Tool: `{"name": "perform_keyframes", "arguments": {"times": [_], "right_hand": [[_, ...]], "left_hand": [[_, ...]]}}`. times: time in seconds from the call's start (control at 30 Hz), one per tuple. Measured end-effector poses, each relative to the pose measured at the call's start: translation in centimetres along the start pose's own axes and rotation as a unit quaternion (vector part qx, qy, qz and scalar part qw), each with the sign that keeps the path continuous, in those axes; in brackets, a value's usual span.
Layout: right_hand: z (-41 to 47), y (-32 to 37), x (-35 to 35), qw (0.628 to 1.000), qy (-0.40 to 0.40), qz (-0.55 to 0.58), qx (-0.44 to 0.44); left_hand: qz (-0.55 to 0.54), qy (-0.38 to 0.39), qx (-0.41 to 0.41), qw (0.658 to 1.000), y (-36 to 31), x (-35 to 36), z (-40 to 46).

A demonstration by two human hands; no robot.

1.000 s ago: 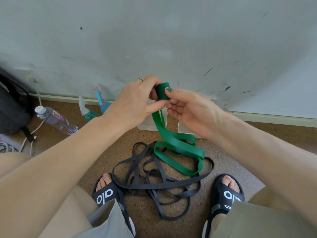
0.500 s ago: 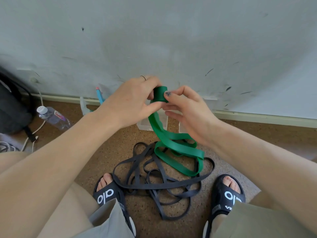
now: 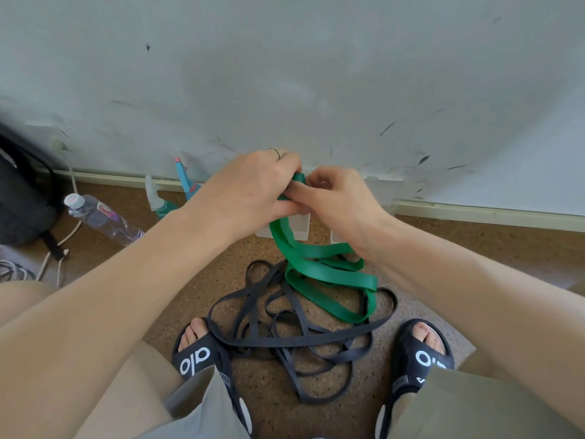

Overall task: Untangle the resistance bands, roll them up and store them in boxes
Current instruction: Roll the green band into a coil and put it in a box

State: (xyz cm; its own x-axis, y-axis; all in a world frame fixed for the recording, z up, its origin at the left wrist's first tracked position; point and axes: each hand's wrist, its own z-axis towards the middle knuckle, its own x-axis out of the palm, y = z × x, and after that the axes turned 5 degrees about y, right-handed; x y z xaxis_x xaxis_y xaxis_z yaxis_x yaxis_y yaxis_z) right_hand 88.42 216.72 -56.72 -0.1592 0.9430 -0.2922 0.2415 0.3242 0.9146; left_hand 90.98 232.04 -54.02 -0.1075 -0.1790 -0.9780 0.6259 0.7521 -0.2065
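A green resistance band (image 3: pixel 329 274) hangs from my hands, its loose loops lying on the floor. Its upper end is wound into a small tight roll between my fingers. My left hand (image 3: pixel 250 191) grips that roll from the left, and my right hand (image 3: pixel 338 198) pinches it from the right. Under the green loops, between my feet, lies a tangled heap of dark grey bands (image 3: pixel 294 331). Two clear plastic boxes (image 3: pixel 302 224) stand on the floor behind my hands, mostly hidden by them.
A water bottle (image 3: pixel 101 217) lies on the floor at the left, beside a black bag (image 3: pixel 22 198) and white cables (image 3: pixel 53 258). Two spray bottles (image 3: pixel 186 185) stand against the wall's skirting. My feet in black sandals (image 3: pixel 202 356) flank the band heap.
My hands have closed in around the green roll, covering most of it. The hanging part of the band has shifted slightly as it is wound on.
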Motion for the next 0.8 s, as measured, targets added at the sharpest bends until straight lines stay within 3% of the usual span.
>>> {"name": "perform_keyframes", "arguments": {"times": [0.2, 0.33, 0.47, 0.67, 0.8], "right_hand": [[0.8, 0.2, -1.1, 0.992, 0.066, 0.105, 0.01], [0.4, 0.5, -2.0, 0.976, 0.124, 0.179, 0.013], [0.2, 0.4, -2.5, 0.961, 0.168, 0.213, 0.046], [0.1, 0.4, -2.5, 0.961, 0.155, 0.219, 0.07], [0.1, 0.1, -1.8, 0.984, 0.101, 0.14, 0.045]], "left_hand": [[-0.04, -0.103, -0.007, 0.994, 1.0, 0.9, -0.4], [-0.143, -0.11, -0.046, 0.982, 1.0, 0.6, -0.4], [-0.162, -0.098, -0.033, 0.981, 1.4, 0.6, -0.2], [-0.073, -0.043, 0.042, 0.996, 1.9, -0.3, 0.1], [-0.003, -0.02, 0.066, 0.998, 1.8, -0.4, 0.1]]}}
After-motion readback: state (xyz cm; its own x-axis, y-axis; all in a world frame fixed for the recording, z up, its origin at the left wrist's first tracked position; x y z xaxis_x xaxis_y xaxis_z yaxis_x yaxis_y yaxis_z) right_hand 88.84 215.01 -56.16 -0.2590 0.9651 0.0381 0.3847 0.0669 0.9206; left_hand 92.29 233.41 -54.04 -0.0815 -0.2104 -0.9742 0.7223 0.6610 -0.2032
